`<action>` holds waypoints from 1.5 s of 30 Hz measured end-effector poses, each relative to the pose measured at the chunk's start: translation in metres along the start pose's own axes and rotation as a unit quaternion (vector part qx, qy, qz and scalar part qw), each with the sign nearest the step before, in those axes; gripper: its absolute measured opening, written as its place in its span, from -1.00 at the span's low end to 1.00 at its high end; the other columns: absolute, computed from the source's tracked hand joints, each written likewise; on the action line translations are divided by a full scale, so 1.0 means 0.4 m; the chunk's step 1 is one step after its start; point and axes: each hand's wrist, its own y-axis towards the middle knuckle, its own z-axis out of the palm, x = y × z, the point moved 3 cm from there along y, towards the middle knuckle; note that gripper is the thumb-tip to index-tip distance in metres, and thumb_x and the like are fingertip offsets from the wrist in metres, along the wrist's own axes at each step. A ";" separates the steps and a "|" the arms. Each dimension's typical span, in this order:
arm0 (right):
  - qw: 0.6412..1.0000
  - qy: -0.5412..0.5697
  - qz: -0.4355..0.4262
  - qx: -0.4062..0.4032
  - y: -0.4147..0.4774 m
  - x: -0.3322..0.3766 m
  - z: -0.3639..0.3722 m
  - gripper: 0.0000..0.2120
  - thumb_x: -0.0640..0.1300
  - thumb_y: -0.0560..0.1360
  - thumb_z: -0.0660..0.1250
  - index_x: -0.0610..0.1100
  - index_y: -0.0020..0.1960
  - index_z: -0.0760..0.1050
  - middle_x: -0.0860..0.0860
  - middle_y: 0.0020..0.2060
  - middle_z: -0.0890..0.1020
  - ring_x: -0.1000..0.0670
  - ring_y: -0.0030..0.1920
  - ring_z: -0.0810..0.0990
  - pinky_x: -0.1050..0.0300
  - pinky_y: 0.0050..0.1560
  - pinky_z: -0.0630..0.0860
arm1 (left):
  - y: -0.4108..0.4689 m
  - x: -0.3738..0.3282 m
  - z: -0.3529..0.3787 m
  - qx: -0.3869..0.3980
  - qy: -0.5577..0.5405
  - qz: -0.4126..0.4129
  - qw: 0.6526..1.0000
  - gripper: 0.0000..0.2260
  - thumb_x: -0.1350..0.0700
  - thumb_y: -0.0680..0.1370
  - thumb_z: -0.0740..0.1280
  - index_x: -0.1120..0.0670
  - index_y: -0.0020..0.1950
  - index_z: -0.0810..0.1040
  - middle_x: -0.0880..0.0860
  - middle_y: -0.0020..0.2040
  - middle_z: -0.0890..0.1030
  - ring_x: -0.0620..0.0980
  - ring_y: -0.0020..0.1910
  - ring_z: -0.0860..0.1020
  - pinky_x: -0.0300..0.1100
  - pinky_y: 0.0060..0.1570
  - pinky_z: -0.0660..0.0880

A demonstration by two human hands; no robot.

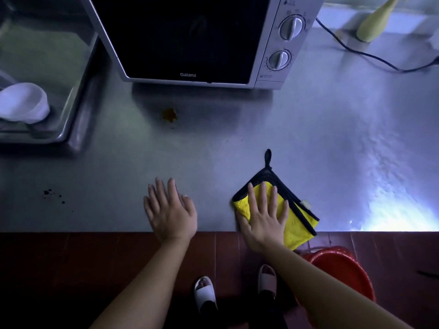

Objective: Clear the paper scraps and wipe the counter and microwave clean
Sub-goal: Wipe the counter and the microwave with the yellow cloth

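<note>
A folded yellow cloth with black trim lies at the front edge of the steel counter. My right hand lies flat on the cloth, fingers straight. My left hand rests flat on the bare counter to the cloth's left, holding nothing. A silver microwave with a dark door stands at the back. An orange-brown stain marks the counter in front of the microwave. Dark specks dot the counter at the front left.
A steel sink at the back left holds a white bowl. A black cable runs behind the microwave's right side, near a yellow-green object. A red basin sits on the floor below the counter edge.
</note>
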 end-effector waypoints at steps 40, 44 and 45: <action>0.954 -0.047 -0.296 -0.016 0.320 0.144 -0.112 -0.25 0.27 0.55 -0.11 -0.03 0.64 -0.14 -0.02 0.63 -0.09 -0.09 0.61 -0.22 -0.28 0.55 -0.21 | 0.159 0.119 -0.045 0.025 0.028 -0.013 0.999 -0.41 -0.20 0.49 0.11 0.03 0.46 0.41 0.19 0.52 0.34 0.19 0.52 0.24 0.13 0.50 0.14; 0.963 0.027 -0.264 -0.040 0.121 0.100 -0.054 -0.25 0.21 0.55 0.00 -0.15 0.63 0.02 -0.04 0.62 0.05 -0.11 0.62 -0.06 -0.30 0.53 -0.04 | 0.153 0.118 -0.052 0.006 0.017 -0.001 1.000 -0.44 -0.18 0.50 0.15 0.04 0.44 0.45 0.20 0.49 0.38 0.20 0.49 0.29 0.15 0.47 0.18; 0.967 0.040 -0.249 -0.046 0.091 0.100 -0.045 -0.26 0.20 0.56 0.00 -0.15 0.62 0.04 -0.04 0.62 0.06 -0.11 0.62 -0.05 -0.30 0.53 -0.04 | 0.153 0.116 -0.056 0.012 0.018 -0.006 1.000 -0.44 -0.19 0.50 0.14 0.04 0.44 0.44 0.19 0.50 0.37 0.19 0.50 0.28 0.15 0.48 0.18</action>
